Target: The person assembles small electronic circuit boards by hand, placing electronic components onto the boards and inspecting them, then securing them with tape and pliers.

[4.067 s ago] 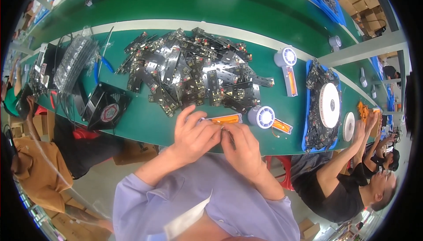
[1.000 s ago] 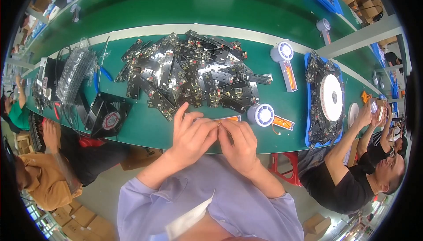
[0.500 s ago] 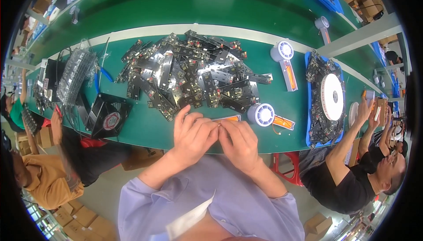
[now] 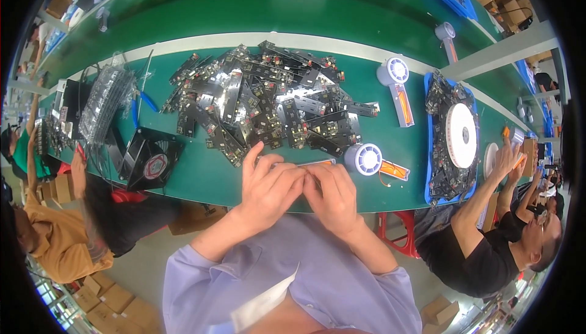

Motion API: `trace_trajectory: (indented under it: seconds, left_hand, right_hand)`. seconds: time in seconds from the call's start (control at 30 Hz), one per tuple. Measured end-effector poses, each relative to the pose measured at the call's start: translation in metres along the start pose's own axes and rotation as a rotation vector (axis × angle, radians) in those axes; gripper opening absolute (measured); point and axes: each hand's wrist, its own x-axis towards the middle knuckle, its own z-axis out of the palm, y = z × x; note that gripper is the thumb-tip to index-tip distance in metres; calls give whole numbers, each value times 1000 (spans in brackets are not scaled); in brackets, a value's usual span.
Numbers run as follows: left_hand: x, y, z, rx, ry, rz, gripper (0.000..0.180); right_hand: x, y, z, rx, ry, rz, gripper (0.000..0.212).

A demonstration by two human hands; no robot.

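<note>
My left hand (image 4: 268,184) and my right hand (image 4: 332,190) meet over the near edge of the green table, fingertips pinched together. Whatever sits between the fingertips is too small and too covered to make out. Just beyond the fingers shows a narrow part with an orange strip (image 4: 320,162), mostly hidden by my hands; whether I hold it or it lies on the table, I cannot tell. Right of it lies a handheld fan (image 4: 368,159) with a round pale head, an orange-filled open handle and a loose wire. Ahead spreads a pile of black circuit-board strips (image 4: 262,99).
Another handheld fan (image 4: 397,87) lies farther right, beside a blue tray (image 4: 428,151) of black boards with a white reel (image 4: 462,136) on top. At left are a black square fan (image 4: 151,160), blue-handled pliers (image 4: 135,111) and clear plastic trays (image 4: 105,105). Co-workers sit on both sides.
My hands stay together, with only slight finger movement. The right co-worker's hands have shifted around an orange part, and the left co-worker's arm has moved.
</note>
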Motion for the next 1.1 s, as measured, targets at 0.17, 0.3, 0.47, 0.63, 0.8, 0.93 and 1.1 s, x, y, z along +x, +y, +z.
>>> trace_trajectory:
  seconds: [0.17,0.3,0.47,0.63,0.8,0.93,1.1]
  left_hand:
    - [-1,1,0,-14,8,6,24]
    - [0,0,-1,-23,-1,16,25]
    - [1,-6,-1,-46,-15,1,23]
    - [-1,-10,-8,-42,-20,56,24]
    - [-10,-14,-11,75,-75,164,26]
    - [-6,-10,-11,163,-100,139,24]
    - [1,-21,-31,-104,-185,27,50]
  right_hand:
    - [4,6,-5,24,-50,-68,34]
    - [6,7,-10,55,-110,-87,35]
    - [3,-5,-19,-43,-112,18,38]
    - [-15,8,-21,-171,-40,-56,42]
    - [-12,5,-22,-51,-81,-3,40]
    - [-6,1,-24,85,-99,22,37]
    - [-7,2,-26,69,-117,116,35]
